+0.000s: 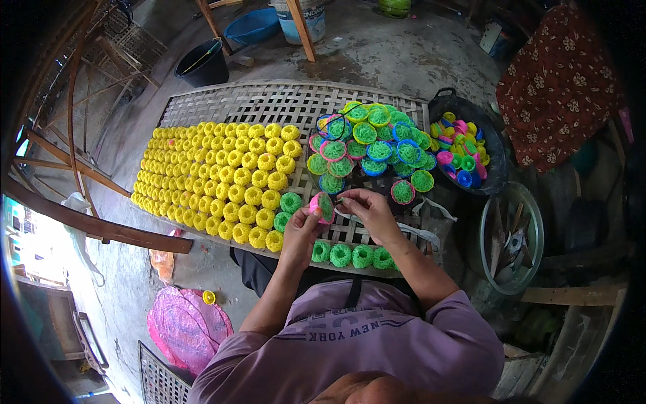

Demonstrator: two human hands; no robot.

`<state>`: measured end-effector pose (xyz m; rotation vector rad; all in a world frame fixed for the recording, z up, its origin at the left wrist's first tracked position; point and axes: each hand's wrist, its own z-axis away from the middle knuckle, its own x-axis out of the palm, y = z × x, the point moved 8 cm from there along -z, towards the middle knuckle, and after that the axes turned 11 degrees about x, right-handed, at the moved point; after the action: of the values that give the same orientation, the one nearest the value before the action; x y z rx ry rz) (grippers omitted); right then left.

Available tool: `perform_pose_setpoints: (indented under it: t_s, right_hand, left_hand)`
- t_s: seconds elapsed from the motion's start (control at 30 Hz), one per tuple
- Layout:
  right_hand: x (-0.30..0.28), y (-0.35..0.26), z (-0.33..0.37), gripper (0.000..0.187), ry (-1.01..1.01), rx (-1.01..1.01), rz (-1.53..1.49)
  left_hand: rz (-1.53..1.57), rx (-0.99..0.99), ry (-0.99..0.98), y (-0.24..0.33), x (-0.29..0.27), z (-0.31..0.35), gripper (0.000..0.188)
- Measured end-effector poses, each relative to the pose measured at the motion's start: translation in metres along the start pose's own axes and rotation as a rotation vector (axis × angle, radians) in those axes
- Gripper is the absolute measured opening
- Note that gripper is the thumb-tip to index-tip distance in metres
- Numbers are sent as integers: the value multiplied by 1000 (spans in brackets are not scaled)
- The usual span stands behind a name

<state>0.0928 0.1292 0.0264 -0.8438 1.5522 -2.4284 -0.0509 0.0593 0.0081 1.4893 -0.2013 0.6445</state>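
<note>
In front of me, my left hand [299, 230] grips a small pink cup [316, 204] with green strands inside, tilted on its side. My right hand [370, 212] is just right of the cup, thumb and fingertips pinched together; what they hold is too small to make out. Below and left of the cup, ring-shaped green noodle nests [341, 256] line the near edge of a woven bamboo rack [222, 101]. Long rows of yellow noodle nests [242, 176] cover its left side. Beyond my hands lies a heap of coloured cups [365, 133] filled with green strands.
A black basin [494, 172] of small coloured cups stands at the right, with a clear round tub [533, 259] nearer me. Behind the rack are a black bucket [202, 67], a blue basin [252, 28] and wooden legs. A pink sack [185, 323] lies on the floor at left.
</note>
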Motion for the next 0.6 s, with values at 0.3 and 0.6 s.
perform_pose_setpoints:
  t_s: [0.3,0.6]
  right_hand:
    - [22,-11,12,22,59,-372,402]
    - [13,41,-5,32,-268,324,-528]
  left_hand:
    - [-391,246,-120,16,1,-5,20]
    - [-339,238,-65,21,-6,1,26]
